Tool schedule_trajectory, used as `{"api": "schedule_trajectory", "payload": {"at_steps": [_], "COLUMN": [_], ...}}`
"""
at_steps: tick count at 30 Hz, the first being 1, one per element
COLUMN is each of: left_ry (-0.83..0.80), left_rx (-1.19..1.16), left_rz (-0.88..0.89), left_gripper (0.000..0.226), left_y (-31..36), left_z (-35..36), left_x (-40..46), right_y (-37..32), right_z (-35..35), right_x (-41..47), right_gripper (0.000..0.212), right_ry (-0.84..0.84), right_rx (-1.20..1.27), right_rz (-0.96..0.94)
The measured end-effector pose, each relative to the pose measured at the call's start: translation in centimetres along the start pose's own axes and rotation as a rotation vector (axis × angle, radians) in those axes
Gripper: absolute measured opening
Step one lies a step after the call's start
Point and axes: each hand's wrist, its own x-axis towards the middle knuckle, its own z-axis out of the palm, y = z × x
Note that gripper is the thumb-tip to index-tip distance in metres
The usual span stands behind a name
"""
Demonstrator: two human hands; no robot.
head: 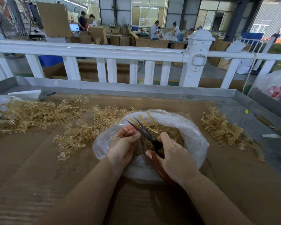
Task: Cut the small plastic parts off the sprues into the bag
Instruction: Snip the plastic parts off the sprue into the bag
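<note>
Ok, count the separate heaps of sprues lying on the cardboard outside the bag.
3: a large heap at far left, a second just left of the bag, and a smaller one at right. The first two nearly merge, and the bag may hide more.

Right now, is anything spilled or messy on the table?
Nothing looks spilled. The cut parts sit inside the clear plastic bag, which is open under both hands. The amber sprues lie in loose heaps on the cardboard: a big pile at the left and a smaller one at the right. That is untidy, but sorted.
</note>
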Motion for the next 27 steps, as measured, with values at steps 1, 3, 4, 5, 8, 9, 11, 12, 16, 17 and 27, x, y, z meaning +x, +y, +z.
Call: {"api": "schedule_trajectory", "payload": {"at_steps": [1, 3, 4, 5, 8, 9, 11, 12, 16, 17, 27], "left_ry": [0.013, 0.039, 0.047, 0.052, 0.051, 0.049, 0.047, 0.047, 0.042, 0.036, 0.007], "left_rx": [-0.006, -0.022, -0.025, -0.024, -0.008, 0.0, 0.024, 0.034, 0.046, 0.034, -0.024], "left_rz": [0.004, 0.01, 0.013, 0.016, 0.023, 0.024, 0.03, 0.035, 0.052, 0.047, 0.063], "left_gripper": [0.033, 0.034, 0.034, 0.034, 0.034, 0.034, 0.034, 0.034, 0.034, 0.033, 0.025], "left_y": [-0.05, -0.16, -0.2, -0.24, -0.33, -0.34, -0.37, -0.39, -0.37, -0.3, -0.52], "left_z": [0.02, 0.04, 0.04, 0.02, -0.06, -0.07, -0.12, -0.12, 0.0, 0.04, -0.05], "left_x": [0.08, 0.23, 0.27, 0.31, 0.34, 0.35, 0.31, 0.3, 0.12, 0.07, 0.2], "right_y": [0.01, -0.01, -0.02, -0.03, 0.06, 0.12, 0.23, 0.27, 0.45, 0.45, 0.41], "right_z": [0.0, 0.02, 0.05, 0.07, 0.2, 0.24, 0.35, 0.41, 0.52, 0.5, 0.27], "right_x": [0.0, 0.03, 0.03, 0.04, 0.0, -0.03, -0.08, -0.09, -0.21, -0.23, -0.41], "right_gripper": [0.033, 0.034, 0.035, 0.035, 0.038, 0.041, 0.046, 0.047, 0.045, 0.044, 0.043], "right_ry": [0.005, 0.015, 0.018, 0.02, 0.035, 0.043, 0.054, 0.056, 0.061, 0.06, 0.062], "right_rx": [-0.007, -0.018, -0.028, -0.041, -0.104, -0.13, -0.17, -0.182, -0.203, -0.201, -0.189], "right_rz": [0.001, 0.009, 0.012, 0.011, 0.002, -0.002, -0.004, -0.003, 0.002, 0.001, -0.023]}}
